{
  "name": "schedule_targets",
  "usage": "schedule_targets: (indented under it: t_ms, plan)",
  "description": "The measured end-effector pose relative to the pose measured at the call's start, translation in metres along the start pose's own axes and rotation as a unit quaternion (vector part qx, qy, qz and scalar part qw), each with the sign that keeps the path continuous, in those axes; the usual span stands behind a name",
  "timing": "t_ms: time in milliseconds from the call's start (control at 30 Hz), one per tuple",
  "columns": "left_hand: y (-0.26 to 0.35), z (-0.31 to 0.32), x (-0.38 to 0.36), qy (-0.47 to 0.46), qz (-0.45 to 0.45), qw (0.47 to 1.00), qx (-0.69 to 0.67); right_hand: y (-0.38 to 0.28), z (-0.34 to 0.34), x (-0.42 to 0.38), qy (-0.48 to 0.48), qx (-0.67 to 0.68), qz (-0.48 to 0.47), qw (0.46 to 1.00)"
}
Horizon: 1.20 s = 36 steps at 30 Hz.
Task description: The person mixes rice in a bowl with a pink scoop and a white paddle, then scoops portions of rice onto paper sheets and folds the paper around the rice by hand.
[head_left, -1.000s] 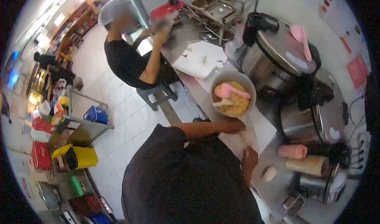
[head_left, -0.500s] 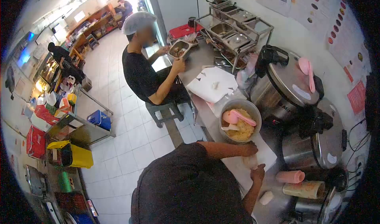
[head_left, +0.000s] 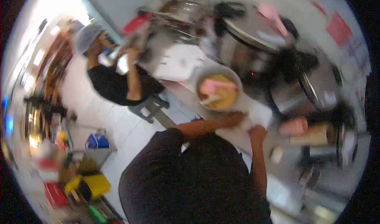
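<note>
Motion blurs the whole view. My left hand [head_left: 236,119] is closed just below a metal pot [head_left: 197,101], gripping one side of a small pale, see-through bag [head_left: 246,125]. On the bag's other side my right hand [head_left: 258,133] is closed, with its fingers pinched at the edge. The bag lies low over a white sheet [head_left: 261,115] on the counter. Inside the pot is yellowish rice [head_left: 227,99], with a pink ladle [head_left: 211,87] and a paler scoop resting on it. What the bag contains cannot be made out.
Large cookers [head_left: 253,45] line the wall side, one with a pink ladle [head_left: 273,18] on its lid. A pink cup [head_left: 295,126] lies right of my hands. A white board [head_left: 178,61] lies beyond the pot. A co-worker [head_left: 114,81] in a hairnet sits on a stool.
My head view has swung, so the counter, pot and co-worker appear shifted left and up, now blurred. Both hands stay at the small bag below the pot.
</note>
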<state>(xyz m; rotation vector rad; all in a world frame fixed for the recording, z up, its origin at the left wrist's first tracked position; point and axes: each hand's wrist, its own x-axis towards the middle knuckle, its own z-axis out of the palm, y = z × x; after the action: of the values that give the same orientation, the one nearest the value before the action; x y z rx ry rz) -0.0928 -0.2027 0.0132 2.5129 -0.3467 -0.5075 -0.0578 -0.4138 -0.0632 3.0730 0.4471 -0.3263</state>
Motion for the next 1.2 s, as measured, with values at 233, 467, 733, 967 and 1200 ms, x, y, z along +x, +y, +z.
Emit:
schedule_targets:
  t_ms: [233,467,733,967,1200]
  plan:
    - [0.024,0.019,0.034,-0.054,-0.017,0.982,0.183,-0.035,-0.021,-0.021,0.076,0.063,-0.013,0.995]
    - [-0.013,0.047,0.022,0.157,0.147,0.97,0.117,-0.045,-0.08,-0.061,0.07,0.157,0.04,0.984]
    - [0.088,-0.015,-0.028,0.188,0.238,0.936,-0.178,-0.069,-0.137,-0.1,0.372,0.589,0.046,0.716]
    - [0.108,-0.014,-0.031,0.127,0.294,0.902,-0.289,-0.009,-0.167,-0.103,0.14,0.706,0.05,0.692]
    - [0.111,-0.005,-0.037,-0.038,0.238,0.805,-0.541,0.012,-0.158,-0.13,0.132,0.556,-0.063,0.818]
